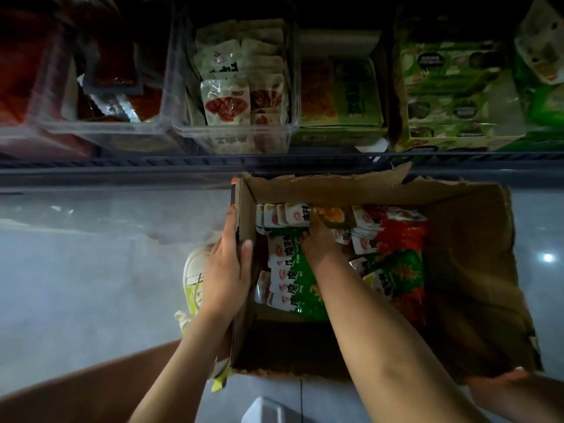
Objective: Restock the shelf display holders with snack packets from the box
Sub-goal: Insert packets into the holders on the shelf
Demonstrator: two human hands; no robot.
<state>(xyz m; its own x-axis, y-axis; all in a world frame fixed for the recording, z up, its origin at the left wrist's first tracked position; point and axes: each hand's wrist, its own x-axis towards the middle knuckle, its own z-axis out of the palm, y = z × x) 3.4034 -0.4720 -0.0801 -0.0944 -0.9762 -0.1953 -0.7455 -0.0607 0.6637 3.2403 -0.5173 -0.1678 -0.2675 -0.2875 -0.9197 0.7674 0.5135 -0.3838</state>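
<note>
Our two forearms reach down from the lower edge of the view. The left hand (227, 270) grips the left wall of the cardboard box (473, 270): the thumb is hooked over the edge to the inside and the other fingers lie along the outside. The right hand (317, 242) is deep in the box, among the snack packets (285, 270). Its fingertips are buried between them, so we cannot tell if it is already holding some or only touching them.

The box stands on the floor (76, 270) with its open top toward us, and its far edge is torn. The packets fill only the part near the hands. Between both hands, the green packets stand on edge in a row that runs away from us. To the right of the right hand lie red packets (403, 233) and more green ones. Every packet has its long axis from left to right, with the white printed end toward the left hand.

Beyond the hands, the shelf edge (152, 166) crosses the view. On it, straight ahead of the left hand, is a clear holder (238, 138) with pale packets standing inside. The holders at the far left are dark and blurred; we see only red contents. Green cartons (451, 96) are ahead of the right hand. A light shoe (193, 270) is partly hidden behind the left hand.
</note>
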